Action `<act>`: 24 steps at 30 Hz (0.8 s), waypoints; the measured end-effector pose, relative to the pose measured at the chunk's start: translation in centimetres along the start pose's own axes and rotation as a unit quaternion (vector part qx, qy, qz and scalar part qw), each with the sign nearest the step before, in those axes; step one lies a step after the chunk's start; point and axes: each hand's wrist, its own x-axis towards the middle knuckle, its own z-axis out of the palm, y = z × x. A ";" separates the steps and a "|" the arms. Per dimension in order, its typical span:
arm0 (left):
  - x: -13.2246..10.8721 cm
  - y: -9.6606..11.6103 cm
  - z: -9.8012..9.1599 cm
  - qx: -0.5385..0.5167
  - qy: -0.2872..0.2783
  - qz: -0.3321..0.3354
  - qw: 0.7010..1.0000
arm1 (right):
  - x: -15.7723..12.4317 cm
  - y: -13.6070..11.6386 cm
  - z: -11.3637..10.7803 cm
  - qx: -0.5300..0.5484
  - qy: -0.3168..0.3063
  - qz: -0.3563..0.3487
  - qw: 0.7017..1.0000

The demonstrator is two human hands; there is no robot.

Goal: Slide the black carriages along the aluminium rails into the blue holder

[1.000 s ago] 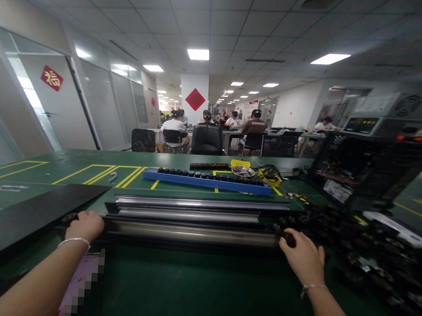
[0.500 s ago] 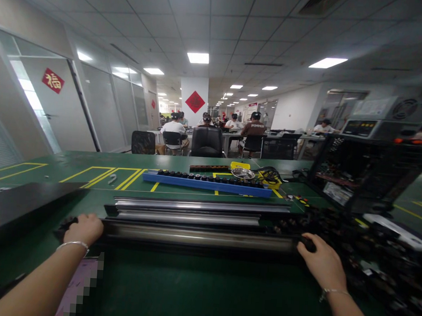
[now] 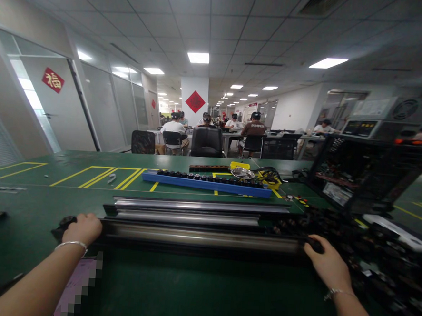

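the left hand (image 3: 83, 227) grips the long dark bar (image 3: 206, 240) by its left end, the right hand (image 3: 328, 263) pinches a small dark part (image 3: 315, 245) at its right; uneven pulling could knock the metal strips (image 3: 189, 217) just beyond.

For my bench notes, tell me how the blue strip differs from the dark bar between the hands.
The blue strip lies farther away; the dark bar is nearer, between the left hand and right hand. The blue strip carries small black parts; the dark bar shows a metallic band. Both are long and straight.
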 end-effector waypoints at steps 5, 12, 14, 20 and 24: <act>-0.5 0.3 -0.5 0.010 -0.024 -0.033 0.999 | 0.4 0.5 0.0 0.034 0.018 0.007 0.999; -0.8 0.7 -1.1 0.013 -0.039 -0.034 0.999 | 0.9 1.2 -0.4 0.028 0.013 0.031 0.999; -0.9 0.7 -1.2 0.014 -0.039 -0.033 0.999 | 1.1 1.4 -0.7 0.016 0.011 0.045 0.999; -1.0 0.8 -1.2 0.019 -0.041 -0.030 0.999 | 1.2 1.6 -1.3 -0.012 -0.004 0.034 0.999; -0.8 0.7 -1.1 0.024 -0.040 -0.031 0.998 | 1.1 1.7 -1.1 -0.019 0.017 0.032 0.999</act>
